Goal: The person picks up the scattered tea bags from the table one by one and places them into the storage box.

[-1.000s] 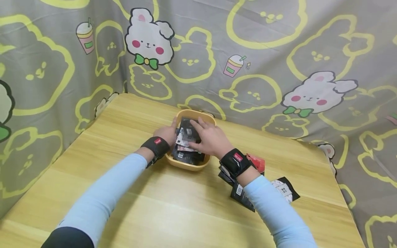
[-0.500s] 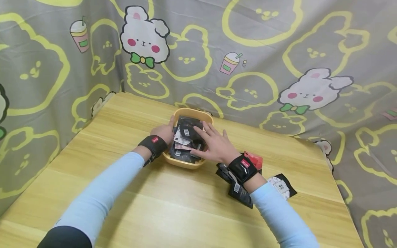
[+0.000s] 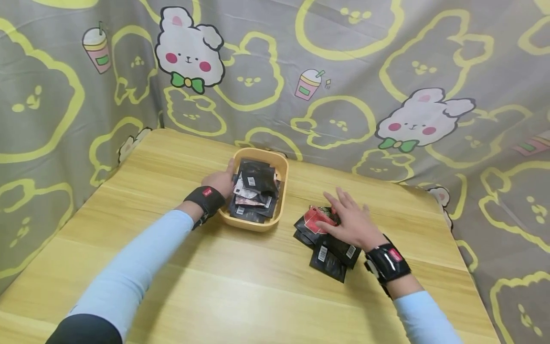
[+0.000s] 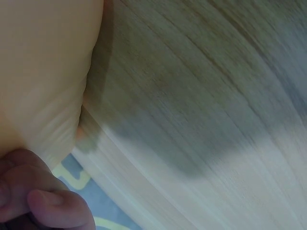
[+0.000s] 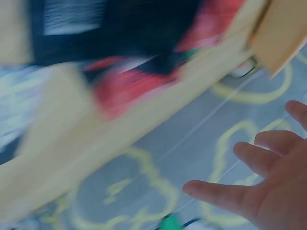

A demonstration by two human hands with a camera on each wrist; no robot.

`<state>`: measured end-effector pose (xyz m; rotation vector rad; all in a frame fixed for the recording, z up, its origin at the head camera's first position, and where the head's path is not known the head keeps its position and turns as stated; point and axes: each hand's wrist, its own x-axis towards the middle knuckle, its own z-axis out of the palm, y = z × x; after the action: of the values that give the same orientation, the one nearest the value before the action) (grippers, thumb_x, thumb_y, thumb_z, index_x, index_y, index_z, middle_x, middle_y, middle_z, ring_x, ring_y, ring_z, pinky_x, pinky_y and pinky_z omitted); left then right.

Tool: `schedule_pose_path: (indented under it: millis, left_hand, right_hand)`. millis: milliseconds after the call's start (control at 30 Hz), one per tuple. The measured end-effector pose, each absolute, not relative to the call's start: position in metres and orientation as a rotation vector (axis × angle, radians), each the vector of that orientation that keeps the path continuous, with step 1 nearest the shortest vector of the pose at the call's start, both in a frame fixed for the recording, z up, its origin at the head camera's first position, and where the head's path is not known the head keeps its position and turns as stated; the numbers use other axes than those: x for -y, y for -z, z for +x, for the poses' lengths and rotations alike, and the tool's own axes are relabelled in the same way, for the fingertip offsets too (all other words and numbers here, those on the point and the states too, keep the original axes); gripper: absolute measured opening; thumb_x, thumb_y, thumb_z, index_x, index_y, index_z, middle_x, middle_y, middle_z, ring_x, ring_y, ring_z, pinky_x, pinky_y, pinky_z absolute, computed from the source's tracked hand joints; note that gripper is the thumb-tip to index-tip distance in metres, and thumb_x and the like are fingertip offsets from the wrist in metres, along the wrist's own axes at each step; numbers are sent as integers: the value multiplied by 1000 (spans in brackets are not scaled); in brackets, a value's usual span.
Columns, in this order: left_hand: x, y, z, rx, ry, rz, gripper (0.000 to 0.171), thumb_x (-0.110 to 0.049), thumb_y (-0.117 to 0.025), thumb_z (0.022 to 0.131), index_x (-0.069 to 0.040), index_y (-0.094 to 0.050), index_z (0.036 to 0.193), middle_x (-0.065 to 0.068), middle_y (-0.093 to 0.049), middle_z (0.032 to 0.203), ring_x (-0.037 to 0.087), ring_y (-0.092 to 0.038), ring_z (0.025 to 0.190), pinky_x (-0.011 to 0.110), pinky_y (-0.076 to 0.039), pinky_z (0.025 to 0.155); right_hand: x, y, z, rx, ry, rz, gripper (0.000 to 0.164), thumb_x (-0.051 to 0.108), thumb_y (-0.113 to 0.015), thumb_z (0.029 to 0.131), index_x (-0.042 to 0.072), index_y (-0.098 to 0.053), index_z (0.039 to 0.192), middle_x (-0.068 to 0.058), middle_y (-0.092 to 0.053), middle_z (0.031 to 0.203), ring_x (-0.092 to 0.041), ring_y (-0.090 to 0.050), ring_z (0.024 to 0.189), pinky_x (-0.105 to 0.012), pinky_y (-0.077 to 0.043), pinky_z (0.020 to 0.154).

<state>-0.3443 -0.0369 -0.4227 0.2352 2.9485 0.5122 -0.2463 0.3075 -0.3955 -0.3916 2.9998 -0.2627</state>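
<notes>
A yellow plastic basket (image 3: pixel 281 191) stands near the back of the table with several mostly black sachets (image 3: pixel 259 180) piled inside. My left hand (image 3: pixel 217 184) holds its left side, one finger stretched along the rim; in the left wrist view curled fingers (image 4: pixel 60 208) lie by the outer wall. To the right of the basket lies a loose pile of black sachets (image 3: pixel 328 263) with a red-printed sachet (image 3: pixel 315 220) among them. My right hand (image 3: pixel 354 222) hovers over that pile with fingers spread, holding nothing; whether it touches the pile is unclear.
The wooden table (image 3: pixel 223 286) reaches back to a grey curtain (image 3: pixel 258 57) with yellow outlines and rabbit prints. Blurred in the right wrist view, a white-patterned item (image 5: pixel 19 98) lies beside the sachets.
My right hand has left the basket and moved right, over the loose pile. A black sachet it was covering now shows on top in the basket. My left hand stays at the basket.
</notes>
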Motion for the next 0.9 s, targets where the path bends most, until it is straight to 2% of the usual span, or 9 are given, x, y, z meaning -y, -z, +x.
schedule_pose_path:
  millis: [267, 500, 733, 900]
  left_hand:
    - [35, 420, -343, -2958, -473, 243, 69, -19, -46, 95, -9, -7, 151, 15, -63, 75, 27, -59, 62, 34, -43, 52]
    - [37, 425, -347, -2978, -498, 261, 69, -19, -46, 94, -9, -8, 151, 14, -63, 72, 26, -59, 59, 34, -42, 50]
    - [38, 429, -349, -2975, -498, 270, 71, -20, -47, 94, -9, -7, 151, 14, -62, 71, 26, -59, 59, 34, -42, 49]
    - [36, 426, -346, -2958, -493, 259, 71, -20, -47, 94, -9, -6, 151, 13, -62, 70, 26, -59, 59, 34, -43, 49]
  right_hand:
    - [-379, 413, -206, -2994, 297, -123, 88, 68, -49, 83, 18, -21, 150, -26, -10, 154, -52, -22, 134, -80, -10, 91]
    - [-408, 435, -184, -2886, 365, -50, 95, 65, -56, 80, 5, -26, 147, -41, -11, 145, -63, -26, 124, -74, -31, 86]
    - [-417, 444, -181, -2851, 399, -46, 95, 62, -60, 79, 0, -29, 145, -43, -21, 141, -60, -28, 124, -67, -31, 94]
    - [-419, 444, -180, -2863, 404, -61, 86, 49, -63, 84, -3, -29, 144, -40, -34, 136, -55, -43, 118, -61, -38, 92]
